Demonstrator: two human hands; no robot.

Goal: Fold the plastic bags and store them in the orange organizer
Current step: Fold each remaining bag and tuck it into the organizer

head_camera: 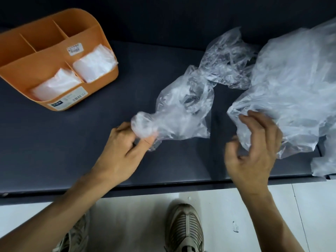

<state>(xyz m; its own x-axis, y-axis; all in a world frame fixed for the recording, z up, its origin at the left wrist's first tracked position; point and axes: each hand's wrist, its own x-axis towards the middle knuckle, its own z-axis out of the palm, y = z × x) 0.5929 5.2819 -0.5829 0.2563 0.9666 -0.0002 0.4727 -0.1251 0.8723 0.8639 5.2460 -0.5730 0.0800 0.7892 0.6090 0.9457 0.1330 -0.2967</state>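
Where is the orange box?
In the head view, the orange organizer sits on the dark table's far left, away from the loose plastic bags.

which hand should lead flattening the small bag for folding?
Probably left: the left hand already pinches the small bag at its bunched end. The right hand is in the big bag.

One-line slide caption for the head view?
Left hand pinches a crumpled plastic bag; right hand reaches the pile; orange organizer holds two folded bags.
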